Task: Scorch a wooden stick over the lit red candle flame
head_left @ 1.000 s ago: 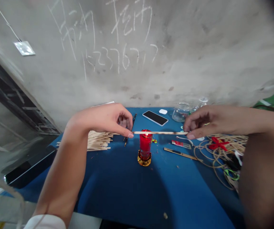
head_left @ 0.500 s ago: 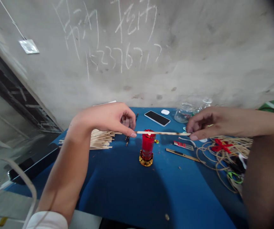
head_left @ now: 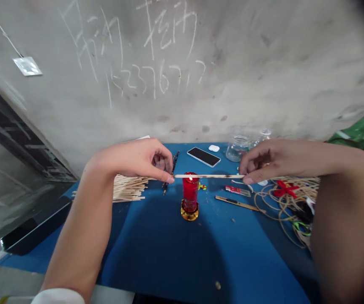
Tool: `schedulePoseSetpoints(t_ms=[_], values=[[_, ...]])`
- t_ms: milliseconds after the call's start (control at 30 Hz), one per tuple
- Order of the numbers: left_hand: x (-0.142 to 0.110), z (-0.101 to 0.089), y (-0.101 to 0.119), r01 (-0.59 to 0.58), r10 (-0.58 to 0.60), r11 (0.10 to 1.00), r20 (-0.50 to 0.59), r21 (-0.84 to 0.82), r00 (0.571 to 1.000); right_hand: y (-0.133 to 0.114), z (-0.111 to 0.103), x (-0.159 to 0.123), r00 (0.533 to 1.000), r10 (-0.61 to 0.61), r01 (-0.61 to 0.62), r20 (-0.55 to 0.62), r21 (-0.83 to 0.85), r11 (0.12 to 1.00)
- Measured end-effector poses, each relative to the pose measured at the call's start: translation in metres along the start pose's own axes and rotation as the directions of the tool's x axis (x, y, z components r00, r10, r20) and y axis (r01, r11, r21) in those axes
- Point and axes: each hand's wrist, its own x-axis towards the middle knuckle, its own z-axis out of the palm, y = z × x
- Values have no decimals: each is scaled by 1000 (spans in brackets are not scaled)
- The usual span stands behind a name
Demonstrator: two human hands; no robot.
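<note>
A thin pale wooden strip with dark scorched spots is stretched level between my two hands. My left hand pinches its left end between thumb and fingers. At the other end, my right hand grips it the same way. Below the strip's left part, a lit red candle stands upright on a gold base, its flame right at the strip. Whether flame and wood touch, I cannot tell. Behind my left forearm lies a pile of similar pale strips. Several dark-marked sticks lie past my left fingers.
On the blue table lie a phone, a white case, a red-and-clear lighter and a wooden-handled knife. Glass jars stand at the back. Coiled cord with a red ornament lies right; a black box sits left.
The camera view shifts slightly right, then back left. Both hands keep their hold on the strip above the candle flame, with little other movement.
</note>
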Motion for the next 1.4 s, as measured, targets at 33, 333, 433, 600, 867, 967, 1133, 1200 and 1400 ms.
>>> schedulePoseSetpoints(t_ms=[33,333,433,600,867,967,1133,1200,1400], values=[[0,0,0,5,-5,1000,-4,5,1000,0,0,0,1000,-1,1,1,2,1000],[-2,-1,0,2,-2,1000,9,-1,1000,-1,1,0,1000,8,-8,15,21,1000],[-2,-1,-1,-3,3,1000,14,-6,1000,-3,1,-1,1000,11,-11,11,30,999],[-2,-1,1,-13,13,1000,5,6,1000,-4,0,-1,1000,12,-13,8,25,1000],[-1,-1,4,-6,6,999,0,38,1000,0,-2,-2,999,38,-38,14,39,999],[-1,-1,2,-17,17,999,-6,38,1000,3,-2,-3,999,37,-37,15,31,999],[-2,-1,2,-27,27,999,-11,33,1000,9,-4,-3,999,34,-34,15,33,999],[-2,0,3,-22,23,999,-15,30,1000,10,-4,-2,999,32,-32,5,26,999],[-1,0,2,-33,34,999,-23,30,999,12,-4,-1,999,27,-28,19,48,998]])
